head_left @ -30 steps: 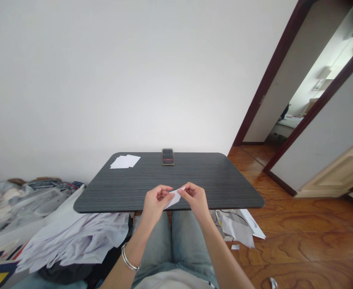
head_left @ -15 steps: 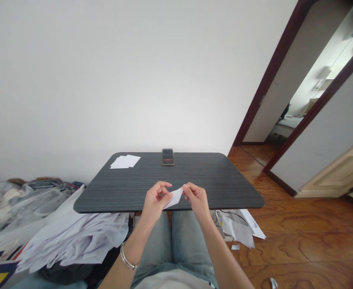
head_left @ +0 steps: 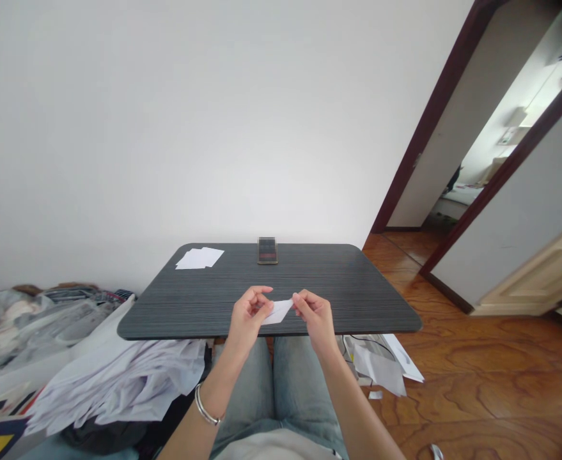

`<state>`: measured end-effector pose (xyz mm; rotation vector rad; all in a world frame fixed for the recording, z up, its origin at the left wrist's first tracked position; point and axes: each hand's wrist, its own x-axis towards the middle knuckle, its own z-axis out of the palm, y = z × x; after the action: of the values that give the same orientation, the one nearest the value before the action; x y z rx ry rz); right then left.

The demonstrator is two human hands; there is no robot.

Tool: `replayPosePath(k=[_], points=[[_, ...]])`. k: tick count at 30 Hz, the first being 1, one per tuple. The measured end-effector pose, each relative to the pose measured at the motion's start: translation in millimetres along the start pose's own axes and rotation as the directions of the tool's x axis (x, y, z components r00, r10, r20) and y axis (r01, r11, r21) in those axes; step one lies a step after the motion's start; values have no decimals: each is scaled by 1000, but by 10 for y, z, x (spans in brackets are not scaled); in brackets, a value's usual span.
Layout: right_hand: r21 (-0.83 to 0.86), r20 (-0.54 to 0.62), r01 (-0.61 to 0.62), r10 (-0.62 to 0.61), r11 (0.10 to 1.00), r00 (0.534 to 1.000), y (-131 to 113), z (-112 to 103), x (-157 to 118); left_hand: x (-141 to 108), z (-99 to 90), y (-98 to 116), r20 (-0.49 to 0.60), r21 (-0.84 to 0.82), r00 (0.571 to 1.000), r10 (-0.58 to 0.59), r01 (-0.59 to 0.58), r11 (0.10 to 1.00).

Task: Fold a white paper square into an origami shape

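A small piece of white paper [head_left: 277, 312] is stretched between my two hands, just above the near edge of the dark table [head_left: 319, 281]. My left hand [head_left: 250, 314] pinches its left end between thumb and fingers, with the index finger raised. At the paper's upper right corner, the fingertips of my right hand [head_left: 313, 312] are closed on it. Whether the paper is folded I cannot tell for sure. Several white sheets [head_left: 199, 258] lie overlapping at the table's far left corner.
A phone [head_left: 267, 250] leans on a stand at the table's back edge, by the white wall. Piled clothes and white cloth [head_left: 132, 377] lie to the left. Papers and a cable [head_left: 379, 364] are below the table on the right, over the wooden floor [head_left: 482, 370].
The paper has tilted to lie more level, and my left hand has risen slightly. Both hands keep their hold on it.
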<state>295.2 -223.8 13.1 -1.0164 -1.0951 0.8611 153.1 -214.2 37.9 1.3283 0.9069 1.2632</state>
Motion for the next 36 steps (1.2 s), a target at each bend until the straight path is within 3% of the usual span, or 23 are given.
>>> replayPosePath(k=[6,12,21,27,36], points=[[60,-27,-29,31,998,999,10,30,-12,3,-15,-17,-35,-4,999,33,-33,999],[29,63,-4,2,1000,998,22,55,-39,-3,-9,-29,-35,6,999,37,-37,999],[84,-14,-7,8,996,1000,71,52,-28,-77,11,-101,33,-54,999,-29,31,998],[71,-38,9,-6,997,999,104,43,-30,-65,-12,-182,-16,-48,998,-61,60,997],[62,-90,7,-1,998,996,192,0,-6,-67,-17,-170,17,-3,994,-106,106,994]])
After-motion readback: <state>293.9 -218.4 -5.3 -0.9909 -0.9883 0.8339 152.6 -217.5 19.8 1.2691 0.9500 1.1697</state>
